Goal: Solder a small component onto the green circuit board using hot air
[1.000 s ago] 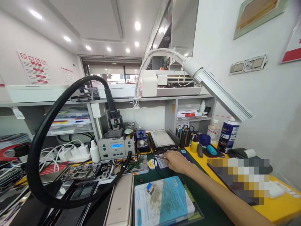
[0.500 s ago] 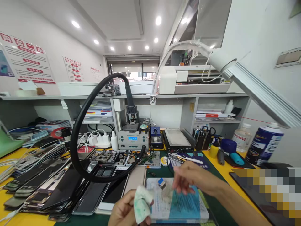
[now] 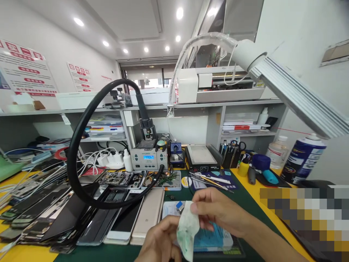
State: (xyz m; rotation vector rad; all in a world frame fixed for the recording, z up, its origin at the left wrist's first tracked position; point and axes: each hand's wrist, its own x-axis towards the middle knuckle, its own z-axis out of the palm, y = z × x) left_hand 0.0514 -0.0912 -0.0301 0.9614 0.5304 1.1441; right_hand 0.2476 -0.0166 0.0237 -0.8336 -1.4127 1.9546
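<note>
A white cloth or tissue with green stains (image 3: 188,229) hangs between my two hands. My left hand (image 3: 160,238) pinches its left side near the bottom of the view. At its upper right edge, the thumb and fingers of my right hand (image 3: 209,209) are closed on it. Underneath lies a flat, clear plastic box (image 3: 229,240) with a blue and white label, partly covered by my hands and the cloth. A small silver piece with a blue face (image 3: 180,206) rests on the box, just behind the cloth.
Several phones (image 3: 147,214) and phone parts lie to the left on the green mat. A rework station (image 3: 148,160) with a looping black hose (image 3: 71,156) stands behind. Tweezers (image 3: 209,180), a heating plate (image 3: 201,156) and a spray can (image 3: 302,158) are further right.
My right hand has come down to the cloth and taken hold of its upper edge. The cloth is now stretched more upright, and the view has shifted slightly.
</note>
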